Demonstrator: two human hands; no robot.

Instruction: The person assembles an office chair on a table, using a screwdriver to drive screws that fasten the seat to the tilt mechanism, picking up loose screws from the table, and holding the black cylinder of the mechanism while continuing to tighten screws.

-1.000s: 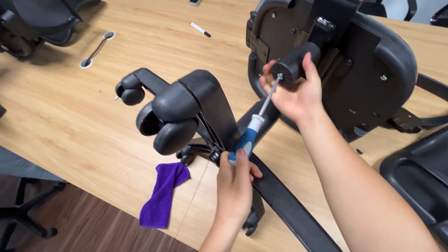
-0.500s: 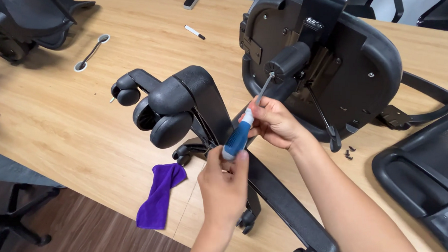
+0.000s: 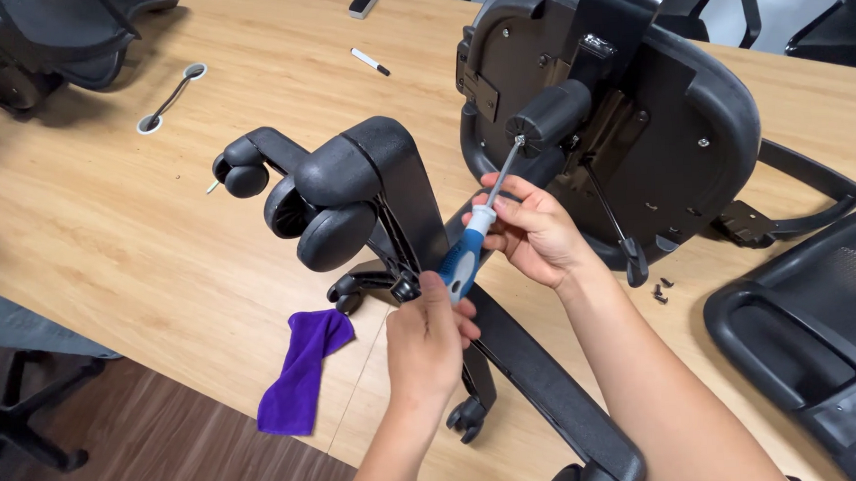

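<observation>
The left hand [image 3: 430, 340] had its fingers closed around the butt of the blue-and-white handle of a screwdriver [image 3: 471, 244], gripping it from below. The right hand [image 3: 532, 232] sat just above, its fingers pinched shut on the white upper part of the handle where the metal shaft began. From those fingers the shaft ran up and away to a screw at the end of a black cylindrical knob [image 3: 549, 115] on the underside of an overturned chair seat [image 3: 689, 118], which lay on the wooden desk [image 3: 115, 242]. Just left of both hands rose the black chair base [image 3: 388, 175] with its casters [image 3: 333, 236] tipped upward. Below and left of the left-hand fingers a purple cloth [image 3: 304, 368] hung over the desk edge. A few small screws [image 3: 661, 289] lay on the desk to the right of the right wrist. Far beyond the fingers lay a marker [image 3: 370, 61].
</observation>
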